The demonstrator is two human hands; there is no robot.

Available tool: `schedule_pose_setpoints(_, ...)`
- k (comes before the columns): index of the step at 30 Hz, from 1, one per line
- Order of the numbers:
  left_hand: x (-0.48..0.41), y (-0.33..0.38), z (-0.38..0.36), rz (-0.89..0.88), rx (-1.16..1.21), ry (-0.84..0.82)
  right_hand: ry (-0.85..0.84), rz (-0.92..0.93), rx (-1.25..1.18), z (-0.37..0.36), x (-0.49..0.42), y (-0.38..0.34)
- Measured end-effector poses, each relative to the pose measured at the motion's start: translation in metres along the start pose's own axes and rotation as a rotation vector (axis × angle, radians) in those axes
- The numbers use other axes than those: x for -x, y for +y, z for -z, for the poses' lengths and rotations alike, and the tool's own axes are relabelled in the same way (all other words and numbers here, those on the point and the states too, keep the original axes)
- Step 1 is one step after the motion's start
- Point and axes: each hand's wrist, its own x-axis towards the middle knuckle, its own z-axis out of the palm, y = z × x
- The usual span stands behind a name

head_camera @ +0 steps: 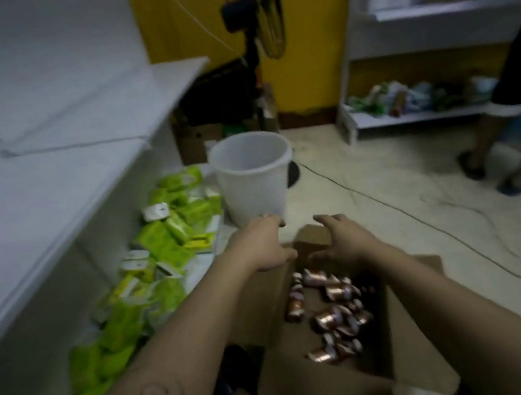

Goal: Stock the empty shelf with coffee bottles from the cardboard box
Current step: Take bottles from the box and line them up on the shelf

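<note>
Both hands are out over the far end of the cardboard box (324, 391) — left hand (262, 244) and right hand (346, 238) spread loose, holding nothing. Coffee bottles (333, 313) lie jumbled in the box just below the right hand; white shelf (24, 190) off left.

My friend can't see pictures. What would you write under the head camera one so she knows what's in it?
Two bare hands, left hand and right hand, reach over an open brown cardboard box holding small copper-coloured coffee bottles. Green packets lie piled beside a white plastic bucket, under an empty white shelf.
</note>
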Motion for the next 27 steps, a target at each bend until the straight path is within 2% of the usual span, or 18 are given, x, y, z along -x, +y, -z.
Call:
schedule_pose_setpoints(3,-0.031,0.017,-0.053,-0.014,0.055,-0.15,-0.108,-0.174,-0.012,-0.022,0.002,0.048)
schedule_pose_setpoints(7,-0.064,0.03,-0.118,-0.025,0.01,-0.441,-0.218,-0.349,-0.087,-0.053,0.005,0.094)
schedule_pose_setpoints(10,-0.083,0.027,-0.167,0.02,-0.011,-0.605,-0.315,-0.379,-0.179,-0.087,0.008,0.114)
schedule_pose_setpoints(14,-0.094,0.013,-0.23,0.11,0.072,-0.759,-0.479,-0.409,-0.325,-0.14,-0.001,0.139)
schedule_pose_setpoints(20,-0.108,-0.024,-0.319,0.314,0.124,-0.845,-0.584,-0.63,-0.461,-0.223,-0.032,0.174)
schedule_pose_setpoints(23,-0.132,-0.04,-0.353,0.389,0.204,-0.775,-0.587,-0.781,-0.617,-0.263,-0.052,0.186)
schedule_pose_setpoints(27,-0.169,-0.051,-0.395,0.324,0.223,-0.6,-0.487,-1.014,-0.915,-0.315,-0.066,0.187)
